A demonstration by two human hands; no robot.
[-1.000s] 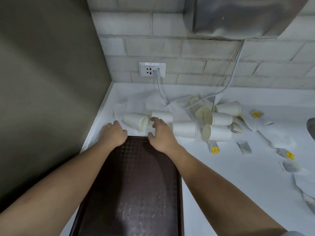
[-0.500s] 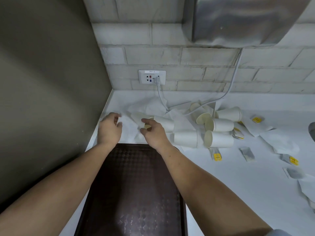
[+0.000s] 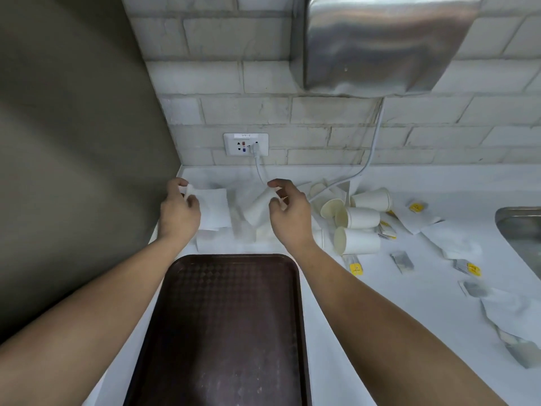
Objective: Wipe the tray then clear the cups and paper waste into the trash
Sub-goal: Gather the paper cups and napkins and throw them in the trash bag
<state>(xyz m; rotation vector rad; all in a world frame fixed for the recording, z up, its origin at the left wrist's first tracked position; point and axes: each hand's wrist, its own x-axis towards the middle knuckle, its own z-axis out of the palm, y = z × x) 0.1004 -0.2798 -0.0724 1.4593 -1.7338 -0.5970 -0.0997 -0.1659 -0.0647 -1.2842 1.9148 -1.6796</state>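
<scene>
A dark brown tray [image 3: 231, 317] lies on the white counter [image 3: 380, 317] in front of me, bare. Just beyond its far edge is a heap of white paper napkins and paper cups. My left hand [image 3: 179, 210] pinches the corner of a white napkin [image 3: 215, 206] near the left wall. My right hand [image 3: 288, 213] holds one end of a tilted white paper cup [image 3: 257, 209] between thumb and fingers. Several more cups [image 3: 361, 218] lie on their sides to the right of it.
Tea-bag wrappers with yellow tags [image 3: 355, 269] and crumpled napkins [image 3: 456, 244] are scattered across the counter's right side. A steel sink [image 3: 521, 230] is at the right edge. A hand dryer [image 3: 380, 39] hangs above; its cable [image 3: 371, 153] runs to the wall socket [image 3: 246, 144].
Both hands left the tray's far edge and reached into the heap. The left hand took hold of a napkin, the right hand picked up a cup.
</scene>
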